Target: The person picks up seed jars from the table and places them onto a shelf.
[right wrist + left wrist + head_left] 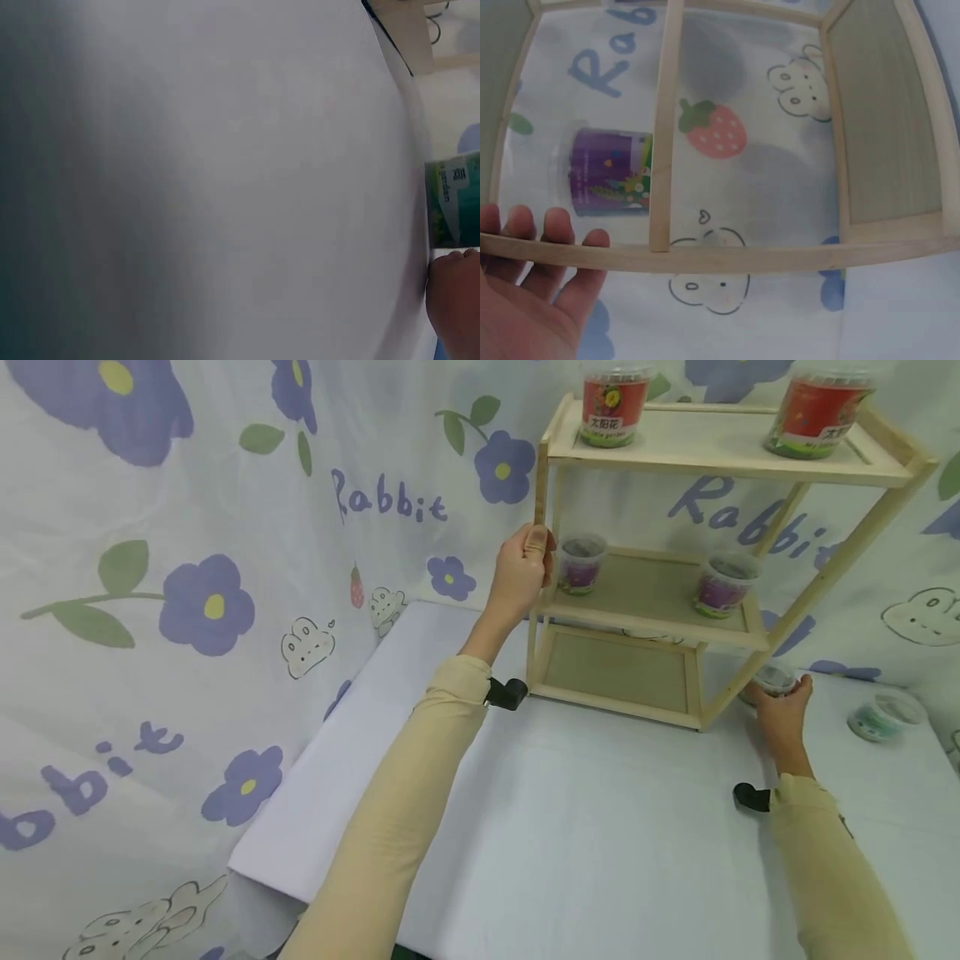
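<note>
My left hand [522, 562] grips the left front post of a pale wooden three-tier shelf [660, 627]; in the left wrist view its fingers [557, 225] curl over the post. On the right, my right hand [782, 718] holds a clear plastic tub [775, 677] beside the shelf's front right leg, thumb on one side and fingers on the other. The right wrist view shows that tub's green label [454, 199] next to part of the hand [454, 304]. Another clear tub with a green label [885, 718] stands farther right on the table.
Two red-labelled tubs, one left [613, 406] and one right [817, 414], stand on the top tier. The middle tier bears two purple-labelled tubs, left [581, 566] and right [724, 585]. A white table [600, 827] lies beneath, against a flower-printed curtain [337, 552].
</note>
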Demonstrator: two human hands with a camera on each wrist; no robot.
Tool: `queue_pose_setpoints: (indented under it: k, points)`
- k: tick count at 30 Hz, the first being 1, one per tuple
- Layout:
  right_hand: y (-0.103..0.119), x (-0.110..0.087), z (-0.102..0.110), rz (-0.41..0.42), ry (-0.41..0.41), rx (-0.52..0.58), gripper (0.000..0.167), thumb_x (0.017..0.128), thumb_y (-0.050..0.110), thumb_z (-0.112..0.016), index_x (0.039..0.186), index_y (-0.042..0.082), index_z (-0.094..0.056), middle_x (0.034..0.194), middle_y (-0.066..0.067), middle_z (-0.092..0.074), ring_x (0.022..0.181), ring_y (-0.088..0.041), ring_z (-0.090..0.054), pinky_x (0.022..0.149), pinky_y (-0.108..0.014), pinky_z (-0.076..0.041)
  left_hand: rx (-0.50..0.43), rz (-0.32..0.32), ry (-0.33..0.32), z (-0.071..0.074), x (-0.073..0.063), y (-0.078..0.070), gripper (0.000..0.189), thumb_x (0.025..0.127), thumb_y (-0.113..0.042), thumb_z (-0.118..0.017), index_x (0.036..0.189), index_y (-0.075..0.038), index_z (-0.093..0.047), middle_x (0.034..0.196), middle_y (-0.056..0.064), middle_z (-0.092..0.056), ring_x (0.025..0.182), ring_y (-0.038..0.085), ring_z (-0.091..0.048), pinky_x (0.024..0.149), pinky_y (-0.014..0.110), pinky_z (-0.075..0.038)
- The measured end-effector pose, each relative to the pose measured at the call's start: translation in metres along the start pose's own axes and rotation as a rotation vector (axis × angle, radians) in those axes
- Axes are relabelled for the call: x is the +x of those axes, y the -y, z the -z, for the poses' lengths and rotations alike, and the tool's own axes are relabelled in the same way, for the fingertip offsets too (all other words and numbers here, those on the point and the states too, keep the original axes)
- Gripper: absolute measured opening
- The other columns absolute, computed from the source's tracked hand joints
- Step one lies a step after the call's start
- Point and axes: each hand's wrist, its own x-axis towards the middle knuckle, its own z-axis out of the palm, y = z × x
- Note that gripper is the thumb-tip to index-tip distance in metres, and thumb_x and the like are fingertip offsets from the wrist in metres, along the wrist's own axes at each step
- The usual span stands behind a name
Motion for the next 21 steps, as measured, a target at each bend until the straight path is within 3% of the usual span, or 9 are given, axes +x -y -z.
queue_pose_setpoints:
  k: [4,9,21]
  points:
    - [-0.0004,0.0072,-0.0051,-0.016,-0.042,-0.022,0.095,0.093,0.033,-0.063,0.155,0.019,0.007,0.160,-0.013,-0.004,0.142,-0.016,-0.023,0.112,-0.020,-0.023,-0.008,-0.008,0.005,0.0002,-0.0006,-0.0025,0.051,0.107,-0.038,-0.032,0.100,0.007,-0.054,0.070,0.005,-0.048,0.058,0.017,-0.047,0.060,0.032,-0.048]
    - [-0.0021,0.0109,-0.0068,0.018,-0.056,-0.103,0.084,0.094,0.037,-0.063,0.156,0.015,-0.011,0.150,-0.002,-0.026,0.130,-0.009,-0.034,0.110,-0.023,-0.028,0.008,-0.013,-0.006,0.0016,-0.0005,-0.0023,0.051,0.108,-0.037,-0.031,0.101,0.008,-0.054,0.070,0.006,-0.049,0.058,0.016,-0.048,0.062,0.035,-0.049]
    - [-0.0084,0.0049,0.0018,0.035,0.032,-0.118,0.089,0.095,0.041,-0.061,0.157,0.012,-0.004,0.154,-0.006,-0.021,0.140,-0.018,-0.025,0.116,-0.029,-0.022,-0.032,-0.009,-0.007,-0.0002,-0.0007,-0.0005,0.045,0.107,-0.037,-0.033,0.093,0.000,-0.054,0.069,0.006,-0.049,0.058,0.016,-0.047,0.061,0.035,-0.048]
